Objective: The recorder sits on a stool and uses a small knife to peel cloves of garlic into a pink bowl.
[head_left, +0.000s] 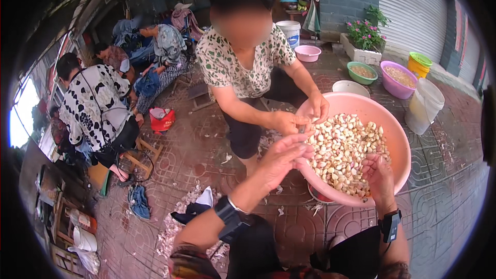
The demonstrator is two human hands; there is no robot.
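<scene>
A large pink basin (400, 139) full of garlic cloves (343, 152) stands on the paved ground in front of me. My left hand (281, 157) hovers at the basin's near-left rim, fingers spread, palm up, with nothing seen in it. My right hand (377, 175) rests in the cloves at the near side, fingers curled; whether it holds a clove I cannot tell. Across the basin a person in a spotted top crouches, both hands (302, 119) at the far-left rim, working on a clove.
Garlic skins (175, 222) litter the bricks at lower left. Behind the basin stand a white bucket (423, 106), a purple bowl (398, 80), a green bowl (361, 72) and a flower planter (364, 44). Other people sit on low stools at left.
</scene>
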